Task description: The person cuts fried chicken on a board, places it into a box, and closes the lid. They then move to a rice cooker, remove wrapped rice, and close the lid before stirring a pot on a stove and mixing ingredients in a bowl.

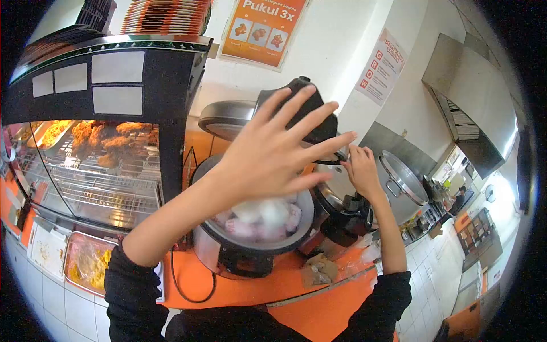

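Note:
My left hand [273,151] is raised with fingers spread over a large open rice cooker [250,245]. It holds nothing and partly hides the cooker's raised lid [228,117] and its dark handle [310,111]. The pot holds several wrapped white rice packs [265,216]. My right hand [360,171] rests on the rim of a second steel cooker [342,196] to the right, fingers curled at its dark lid edge.
A glass warmer case [97,165] with fried chicken stands at left. A tray of crumbs [85,265] sits below it. The orange counter [319,308] carries crumpled paper [319,271] and a cord. A big steel pot [401,182] sits at right.

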The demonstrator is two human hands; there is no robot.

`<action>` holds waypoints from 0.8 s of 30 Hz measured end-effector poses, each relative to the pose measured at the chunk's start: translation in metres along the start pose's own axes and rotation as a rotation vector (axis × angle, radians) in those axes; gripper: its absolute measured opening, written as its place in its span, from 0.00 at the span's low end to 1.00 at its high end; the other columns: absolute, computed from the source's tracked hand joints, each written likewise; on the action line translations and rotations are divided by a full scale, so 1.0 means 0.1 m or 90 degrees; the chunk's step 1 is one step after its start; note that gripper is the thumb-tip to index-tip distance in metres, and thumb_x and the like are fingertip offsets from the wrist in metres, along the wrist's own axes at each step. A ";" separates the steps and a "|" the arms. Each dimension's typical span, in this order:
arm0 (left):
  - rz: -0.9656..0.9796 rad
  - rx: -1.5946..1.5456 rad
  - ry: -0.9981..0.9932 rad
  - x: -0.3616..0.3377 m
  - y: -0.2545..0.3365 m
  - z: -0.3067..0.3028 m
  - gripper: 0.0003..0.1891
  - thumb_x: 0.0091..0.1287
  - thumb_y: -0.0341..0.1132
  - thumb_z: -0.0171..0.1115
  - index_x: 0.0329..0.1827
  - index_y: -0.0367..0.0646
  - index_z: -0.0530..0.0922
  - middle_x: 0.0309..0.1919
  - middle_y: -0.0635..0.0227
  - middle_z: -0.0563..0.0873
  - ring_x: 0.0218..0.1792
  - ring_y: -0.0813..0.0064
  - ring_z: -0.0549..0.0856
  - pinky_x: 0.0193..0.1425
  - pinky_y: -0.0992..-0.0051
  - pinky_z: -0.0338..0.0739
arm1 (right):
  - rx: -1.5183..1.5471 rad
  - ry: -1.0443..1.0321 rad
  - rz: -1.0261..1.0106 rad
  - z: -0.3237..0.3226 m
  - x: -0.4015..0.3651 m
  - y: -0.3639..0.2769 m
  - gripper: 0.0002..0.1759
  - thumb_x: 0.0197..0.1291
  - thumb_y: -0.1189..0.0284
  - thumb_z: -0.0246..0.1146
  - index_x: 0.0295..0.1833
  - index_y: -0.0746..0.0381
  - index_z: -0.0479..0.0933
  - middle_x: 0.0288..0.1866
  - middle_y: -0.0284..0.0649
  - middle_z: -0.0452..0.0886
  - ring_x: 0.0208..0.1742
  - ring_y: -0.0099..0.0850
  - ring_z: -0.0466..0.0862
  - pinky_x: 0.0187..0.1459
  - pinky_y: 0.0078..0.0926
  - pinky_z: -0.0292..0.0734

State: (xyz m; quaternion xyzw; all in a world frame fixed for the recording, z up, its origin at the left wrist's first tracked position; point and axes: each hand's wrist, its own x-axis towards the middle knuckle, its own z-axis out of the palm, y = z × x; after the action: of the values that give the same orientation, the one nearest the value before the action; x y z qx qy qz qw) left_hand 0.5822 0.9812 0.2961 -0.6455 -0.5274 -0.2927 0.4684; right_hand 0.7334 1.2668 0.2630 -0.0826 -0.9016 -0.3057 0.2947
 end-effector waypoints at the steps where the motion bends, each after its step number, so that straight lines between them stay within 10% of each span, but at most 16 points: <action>1: 0.016 0.008 -0.002 -0.01 0.01 0.13 0.27 0.56 0.53 0.55 0.61 0.65 0.67 0.61 0.65 0.67 0.63 0.58 0.62 0.65 0.57 0.55 | 0.008 -0.002 0.011 -0.03 -0.04 -0.04 0.27 0.55 0.64 0.58 0.56 0.67 0.63 0.48 0.48 0.74 0.50 0.40 0.72 0.56 0.39 0.60; 7: 0.042 0.102 -0.008 -0.06 0.06 0.30 0.25 0.59 0.51 0.53 0.61 0.65 0.67 0.59 0.72 0.70 0.64 0.63 0.63 0.66 0.59 0.55 | 0.125 0.097 0.249 -0.14 -0.25 -0.32 0.23 0.54 0.60 0.59 0.50 0.65 0.70 0.43 0.50 0.76 0.47 0.44 0.75 0.50 0.38 0.67; 10: 0.056 0.090 0.009 0.07 0.03 0.34 0.23 0.60 0.49 0.52 0.60 0.64 0.68 0.58 0.71 0.70 0.63 0.62 0.63 0.67 0.59 0.54 | 0.199 -0.184 0.425 -0.35 -0.39 -0.70 0.19 0.56 0.58 0.57 0.37 0.67 0.75 0.33 0.51 0.78 0.38 0.47 0.78 0.41 0.40 0.70; 14: 0.068 0.105 0.052 0.29 -0.17 0.41 0.19 0.62 0.46 0.50 0.58 0.62 0.70 0.58 0.67 0.70 0.63 0.59 0.63 0.68 0.59 0.51 | 0.340 -0.197 0.172 0.58 -0.45 -0.85 0.22 0.60 0.59 0.51 0.42 0.71 0.73 0.44 0.58 0.75 0.48 0.50 0.75 0.50 0.39 0.68; 24: 0.094 0.089 0.072 0.55 -0.51 0.46 0.18 0.64 0.46 0.47 0.57 0.58 0.71 0.55 0.65 0.72 0.60 0.57 0.66 0.65 0.57 0.52 | 0.267 -0.334 0.102 1.52 0.30 -0.95 0.31 0.63 0.54 0.41 0.42 0.74 0.74 0.45 0.62 0.74 0.52 0.56 0.71 0.56 0.52 0.61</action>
State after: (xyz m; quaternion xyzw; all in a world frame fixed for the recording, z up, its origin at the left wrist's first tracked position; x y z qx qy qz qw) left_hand 0.5429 1.0461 0.3413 -0.6310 -0.4705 -0.2559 0.5611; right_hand 0.6048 1.2812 0.1349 -0.1666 -0.9805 -0.0576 0.0866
